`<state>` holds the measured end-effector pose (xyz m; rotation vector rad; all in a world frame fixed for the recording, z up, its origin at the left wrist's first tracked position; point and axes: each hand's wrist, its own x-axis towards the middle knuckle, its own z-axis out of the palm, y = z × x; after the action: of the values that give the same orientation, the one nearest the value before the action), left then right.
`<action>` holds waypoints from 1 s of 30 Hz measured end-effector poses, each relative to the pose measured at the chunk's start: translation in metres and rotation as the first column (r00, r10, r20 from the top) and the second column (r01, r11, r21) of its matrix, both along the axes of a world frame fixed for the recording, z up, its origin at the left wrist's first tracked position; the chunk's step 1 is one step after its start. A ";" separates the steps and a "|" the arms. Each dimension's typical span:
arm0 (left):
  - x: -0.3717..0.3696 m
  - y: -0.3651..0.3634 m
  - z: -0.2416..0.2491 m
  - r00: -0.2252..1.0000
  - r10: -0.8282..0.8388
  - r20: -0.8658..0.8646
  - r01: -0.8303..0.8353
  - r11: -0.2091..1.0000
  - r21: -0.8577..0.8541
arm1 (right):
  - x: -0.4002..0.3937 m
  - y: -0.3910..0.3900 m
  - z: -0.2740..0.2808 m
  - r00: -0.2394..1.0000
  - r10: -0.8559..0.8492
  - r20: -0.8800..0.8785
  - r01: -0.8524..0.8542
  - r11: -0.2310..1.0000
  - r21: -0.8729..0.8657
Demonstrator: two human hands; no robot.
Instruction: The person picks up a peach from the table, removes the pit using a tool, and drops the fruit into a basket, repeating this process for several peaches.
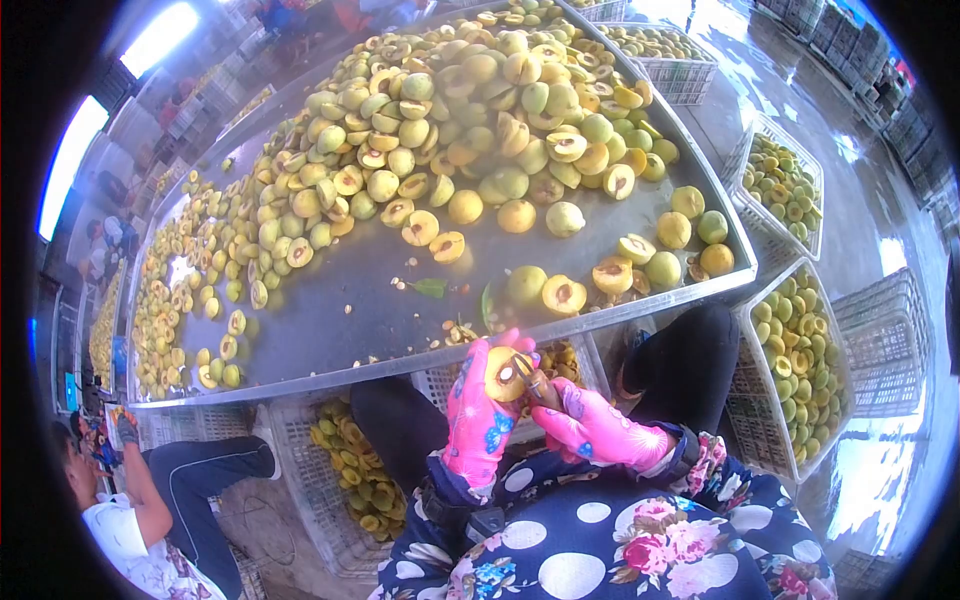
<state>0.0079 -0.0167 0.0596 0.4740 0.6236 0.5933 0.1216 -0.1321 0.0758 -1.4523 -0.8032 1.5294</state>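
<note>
My left hand (478,420), in a pink glove, is closed around a halved yellow-green stone fruit (505,376), its cut face with the pit turned up. In my right hand (605,430), also pink-gloved, is a small pitting knife (541,388) with a brown handle. Its tip meets the cut face beside the pit. Both hands are close together just off the near edge of the metal table (345,320). On that table lies a big heap of whole and halved fruit (400,130), with loose pits and a green leaf (430,288) near the edge.
Below the table, a crate (310,490) of fruit halves stands left of my legs, and another is partly hidden behind my hands. Fruit-filled crates (800,370) stand at the right, beside stacked grey crates (880,340). A co-worker (150,510) sits at lower left.
</note>
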 end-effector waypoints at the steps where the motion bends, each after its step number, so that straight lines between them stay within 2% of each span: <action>1: 0.001 -0.001 0.000 1.000 0.012 -0.014 -0.012 1.000 -0.002 | -0.001 0.000 -0.002 1.000 0.000 0.014 0.000 1.000 0.011; 8: 0.006 -0.010 0.002 0.998 0.052 -0.036 -0.053 0.998 -0.031 | -0.004 0.001 0.002 0.997 -0.003 0.073 0.001 1.000 0.027; 11: 0.009 -0.013 -0.004 0.990 0.073 -0.119 -0.067 0.996 0.053 | -0.006 -0.002 -0.015 0.973 -0.025 0.230 -0.016 0.985 0.173; 14: 0.006 -0.013 -0.008 0.991 0.044 -0.124 -0.037 0.998 0.059 | -0.005 0.000 -0.015 0.949 -0.031 0.315 -0.058 0.961 0.270; 17: 0.005 -0.009 -0.007 0.981 0.007 -0.195 -0.001 0.999 0.032 | 0.003 -0.003 -0.016 0.955 0.097 0.280 -0.163 0.962 0.219; 20: -0.001 0.002 0.001 0.937 -0.184 -0.297 0.221 0.971 0.093 | 0.010 0.001 0.002 0.927 0.245 0.285 -0.278 0.957 0.080; 23: -0.006 0.008 -0.010 0.903 -0.299 -0.308 0.353 0.925 0.137 | 0.012 -0.001 -0.017 0.872 0.314 0.374 -0.352 0.935 0.035; 26: -0.005 0.005 -0.015 0.908 -0.262 -0.326 0.314 0.942 0.120 | 0.012 0.001 -0.020 0.914 0.335 0.230 -0.330 0.942 -0.058; 27: -0.004 0.004 -0.019 0.919 -0.233 -0.318 0.283 0.951 0.122 | 0.014 0.000 -0.022 0.946 0.324 0.018 -0.323 0.944 -0.065; 29: -0.002 0.001 -0.025 0.937 -0.173 -0.302 0.218 0.968 0.124 | 0.017 -0.003 -0.024 0.882 0.255 -0.397 -0.313 0.946 -0.087; 30: 0.000 -0.001 -0.025 0.946 -0.124 -0.299 0.164 0.980 0.114 | 0.016 -0.002 -0.023 0.863 0.231 -0.450 -0.297 0.951 -0.080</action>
<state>0.0077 -0.0178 0.0349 0.7398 0.8227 0.4311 0.1374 -0.1343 0.0528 -1.0592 -0.6424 2.0694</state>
